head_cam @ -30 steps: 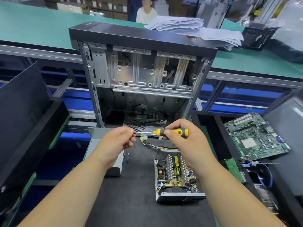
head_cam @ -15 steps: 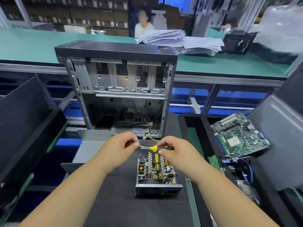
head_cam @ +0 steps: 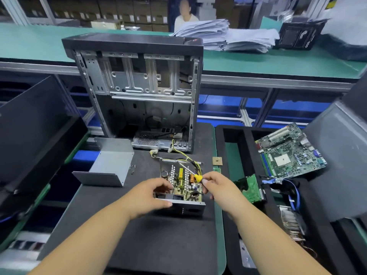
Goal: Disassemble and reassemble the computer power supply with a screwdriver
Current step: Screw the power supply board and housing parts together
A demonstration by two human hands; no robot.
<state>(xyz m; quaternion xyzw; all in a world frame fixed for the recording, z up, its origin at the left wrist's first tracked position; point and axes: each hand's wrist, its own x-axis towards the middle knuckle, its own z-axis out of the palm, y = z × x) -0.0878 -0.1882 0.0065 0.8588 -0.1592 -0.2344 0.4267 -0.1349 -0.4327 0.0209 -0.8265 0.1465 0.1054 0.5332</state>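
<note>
Electronics repair workshop, green-topped benches (head_cam: 258, 62), opened computer case (head_cam: 137, 92), loose motherboard (head_cam: 288, 153), stacked cartons (head_cam: 127, 10)

left hand (head_cam: 153, 197) grips power supply (head_cam: 181, 187) — right hand (head_cam: 216, 187) holds screwdriver (head_cam: 195, 176)

The screwdriver (head_cam: 193, 174) shows only its yellow collar and thin shaft, its grip buried in the right hand (head_cam: 216, 188), and where its tip lands among the power supply (head_cam: 181, 185) parts is too small to tell. The left hand (head_cam: 148, 197) covers the supply's near-left corner (fingers (head_cam: 161, 185) blurred). The loose screws (head_cam: 132, 169) are specks.
</note>
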